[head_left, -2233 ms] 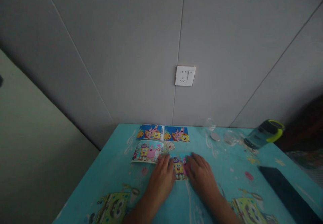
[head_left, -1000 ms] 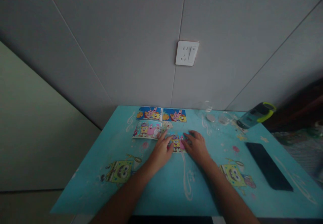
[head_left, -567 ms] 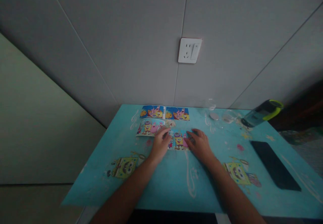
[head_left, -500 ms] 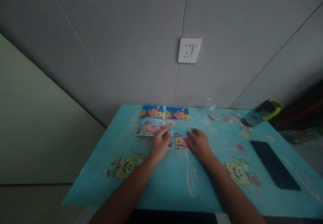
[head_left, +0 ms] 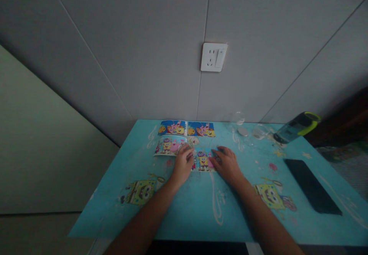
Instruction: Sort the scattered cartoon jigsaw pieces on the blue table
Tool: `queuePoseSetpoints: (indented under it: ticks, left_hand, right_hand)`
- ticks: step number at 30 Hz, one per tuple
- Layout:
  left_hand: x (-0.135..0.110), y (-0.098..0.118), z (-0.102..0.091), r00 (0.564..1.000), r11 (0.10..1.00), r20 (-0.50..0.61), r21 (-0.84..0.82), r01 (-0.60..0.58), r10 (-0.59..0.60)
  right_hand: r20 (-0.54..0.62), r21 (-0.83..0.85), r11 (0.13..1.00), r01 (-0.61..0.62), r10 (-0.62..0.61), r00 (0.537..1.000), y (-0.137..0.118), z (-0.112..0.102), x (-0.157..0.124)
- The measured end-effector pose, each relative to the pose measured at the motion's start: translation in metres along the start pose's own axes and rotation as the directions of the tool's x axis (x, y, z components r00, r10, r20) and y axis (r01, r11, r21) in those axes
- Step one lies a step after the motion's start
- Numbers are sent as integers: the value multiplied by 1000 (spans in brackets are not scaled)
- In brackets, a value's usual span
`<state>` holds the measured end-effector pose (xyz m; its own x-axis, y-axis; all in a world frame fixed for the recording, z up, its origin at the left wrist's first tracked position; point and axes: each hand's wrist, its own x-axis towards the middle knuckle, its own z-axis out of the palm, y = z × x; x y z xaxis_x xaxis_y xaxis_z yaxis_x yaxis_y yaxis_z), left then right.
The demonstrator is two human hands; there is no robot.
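A turquoise surface (head_left: 201, 209) printed with yellow cartoon figures and white doodles stands against a grey panelled wall (head_left: 138, 56), which carries a white socket (head_left: 214, 57). The light is dim.

A small cartoon card (head_left: 202, 160) lies flat on the surface, straight below the socket, and serves as the marker for the rest. The left hand (head_left: 182, 165) rests palm down at the card's left edge, with its fingers loosely bent and their tips touching or overlapping that edge. The right hand (head_left: 227, 165) lies flat at the card's right edge, its fingers spread a little and covering that side. Neither hand grips the card; both simply lie on it and on the surface.

Just left of the card and a little farther off is a wider picture sheet (head_left: 168, 146), one end slightly curled. Beyond the card, near the wall, sits a pair of blue picture cards (head_left: 186, 128). To the card's far right are some clear glass pieces (head_left: 250, 130), then a tipped bottle (head_left: 296, 127) with a green lid. A black phone (head_left: 312, 186) lies well to the card's right.
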<state>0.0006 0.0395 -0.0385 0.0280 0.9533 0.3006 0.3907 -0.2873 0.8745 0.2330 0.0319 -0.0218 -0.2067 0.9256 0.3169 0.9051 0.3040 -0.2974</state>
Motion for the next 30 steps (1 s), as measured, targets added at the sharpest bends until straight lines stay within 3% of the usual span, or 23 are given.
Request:
queuePoseSetpoints:
  ticks: [7, 13, 20, 30]
  left_hand:
    - [-1, 8, -5, 985, 937, 64, 305, -170, 158]
    - [5, 19, 1, 961, 851, 169, 449, -272, 218]
    - [8, 15, 1, 951, 799, 216, 519, -302, 219]
    - [8, 6, -10, 959, 815, 202, 510, -275, 197]
  right_hand:
    - [13, 8, 999, 42, -42, 999, -9, -7, 1]
    - [43, 63, 980, 191, -194, 980, -26, -5, 1]
    - [180, 93, 935, 344, -355, 917, -32, 0, 1]
    - [248, 4, 932, 361, -351, 903, -33, 3, -5]
